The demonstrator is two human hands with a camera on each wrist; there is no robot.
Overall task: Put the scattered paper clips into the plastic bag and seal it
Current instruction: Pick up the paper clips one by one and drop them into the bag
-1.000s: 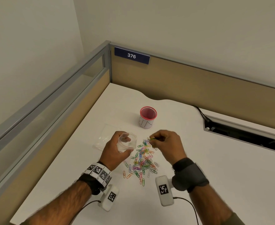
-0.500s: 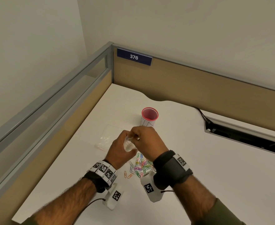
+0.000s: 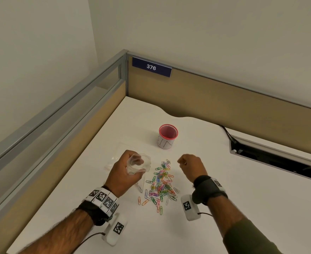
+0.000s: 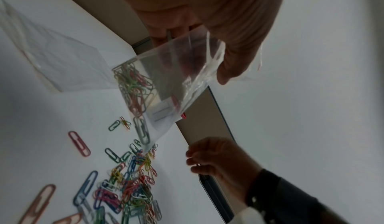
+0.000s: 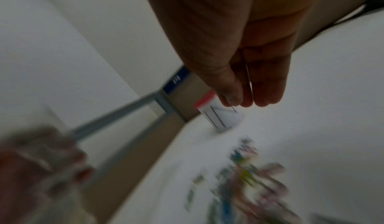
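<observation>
My left hand [image 3: 125, 171] holds a clear plastic bag [image 3: 139, 165] above the table, gripping it at its open mouth. In the left wrist view the bag [image 4: 166, 86] hangs down with several coloured paper clips [image 4: 133, 86] inside. A heap of coloured paper clips [image 3: 161, 186] lies on the white table [image 3: 242, 189] between my hands. My right hand [image 3: 186, 163] hovers to the right of the heap, fingers curled, thumb against the fingertips [image 5: 245, 99], and I see nothing in it. The right wrist view is blurred.
A second clear bag [image 3: 117, 153] lies flat on the table behind my left hand. A white cup with a red rim [image 3: 167, 134] stands behind the heap. A cable slot [image 3: 272, 158] is cut into the table at right. Partition walls [image 3: 215, 99] close the back and left.
My right hand carried clips from the heap to the bag's mouth, then drew back to the right with nothing in it. The left hand kept holding the bag in place.
</observation>
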